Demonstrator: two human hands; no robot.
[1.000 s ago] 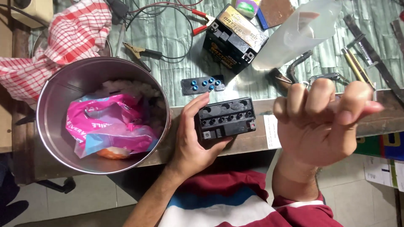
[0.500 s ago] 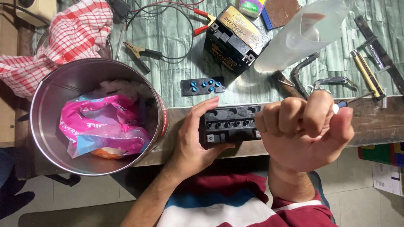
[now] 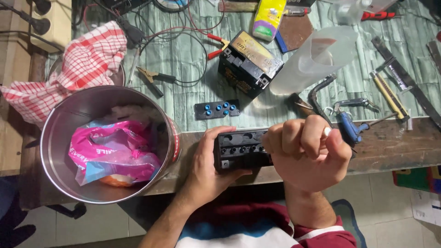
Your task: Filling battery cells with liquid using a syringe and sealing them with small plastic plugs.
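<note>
Head view: since one second ago the right hand [image 3: 308, 154], then raised clear to the right with a loosely bunched grip, has come down and leftward over the small black battery [image 3: 240, 149]. Its grip is now clenched into a fist over the battery's right end; what it pinches, if anything, cannot be told. The left hand [image 3: 206, 167] has stayed in place, its grip grasping the battery's left end and near side. The battery lies at the near edge of the worktop [image 3: 183, 59], as before.

Left of the hands, the steel bucket [image 3: 59, 124] contains a pink plastic bag [image 3: 108, 147] over white wadding. Beyond the battery lies a black cap strip [image 3: 217, 109] with blue plugs. Farther back stand a larger battery [image 3: 248, 62] and a tipped translucent jug [image 3: 314, 57].
</note>
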